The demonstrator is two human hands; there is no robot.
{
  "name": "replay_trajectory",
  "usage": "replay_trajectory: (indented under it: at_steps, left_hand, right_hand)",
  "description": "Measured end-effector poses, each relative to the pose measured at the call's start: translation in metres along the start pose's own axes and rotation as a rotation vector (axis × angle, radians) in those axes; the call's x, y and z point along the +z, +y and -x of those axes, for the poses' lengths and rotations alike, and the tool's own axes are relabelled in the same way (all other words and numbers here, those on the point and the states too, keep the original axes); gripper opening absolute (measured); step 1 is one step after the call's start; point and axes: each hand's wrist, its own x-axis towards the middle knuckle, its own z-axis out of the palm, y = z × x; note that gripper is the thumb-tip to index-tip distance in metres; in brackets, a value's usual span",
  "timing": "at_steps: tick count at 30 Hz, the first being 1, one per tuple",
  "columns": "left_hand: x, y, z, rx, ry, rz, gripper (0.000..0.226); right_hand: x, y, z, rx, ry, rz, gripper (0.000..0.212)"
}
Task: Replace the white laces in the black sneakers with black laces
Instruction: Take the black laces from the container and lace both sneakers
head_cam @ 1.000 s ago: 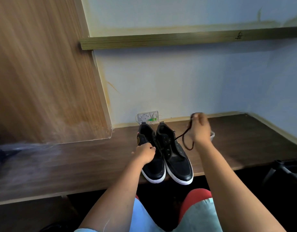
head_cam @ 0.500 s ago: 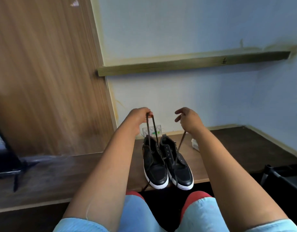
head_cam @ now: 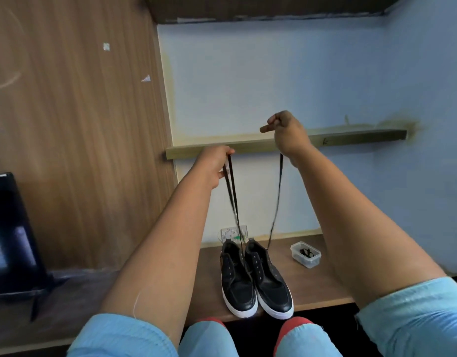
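No white laces visible on sneakers at 6 o'clock. Your left hand and right hand each pinch black lace ends, raised. Eyelets mostly unthreaded; lacing remains.

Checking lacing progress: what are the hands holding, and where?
Left hand and right hand each pinch an upper end of the thin black shoelace.

sneakers: smooth black leather-like uppers, slight sheen | laces: flat matt black cloth | desk: matt brown wood grain | tub, 3 o'clock of sneakers: clear plastic
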Motion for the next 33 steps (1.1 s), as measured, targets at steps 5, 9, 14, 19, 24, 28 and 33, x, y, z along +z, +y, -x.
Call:
replay_trajectory:
  at_steps: [5,9,14,19,24,28,33]
  left_hand:
    - [0.007,0.034,0.008,0.025,-0.013,0.049,0.025]
    - [0.01,0.065,0.017,0.08,-0.031,0.03,0.025]
    - [0.01,0.098,0.026,0.103,-0.092,0.078,0.026]
    - [0.011,0.114,0.024,0.174,-0.067,0.022,0.02]
    - [0.009,0.114,0.023,0.301,0.198,-0.402,0.017]
    - [0.014,0.105,0.016,0.26,0.058,-0.177,0.021]
    - [0.015,0.099,0.013,0.179,-0.096,0.082,0.029]
  right_hand:
    - [-0.013,-0.033,-0.012,-0.082,0.048,-0.041,0.025]
    - [-0.022,-0.046,-0.017,-0.065,0.09,-0.128,0.027]
    - [-0.033,-0.048,-0.025,-0.024,0.106,-0.146,0.029]
    - [-0.035,-0.048,-0.03,-0.014,0.086,-0.372,0.023]
    - [-0.036,-0.057,-0.034,-0.045,0.123,-0.415,0.022]
    - [-0.044,-0.06,-0.039,-0.074,0.218,-0.405,0.021]
    - [-0.052,-0.053,-0.045,-0.1,0.371,-0.432,0.021]
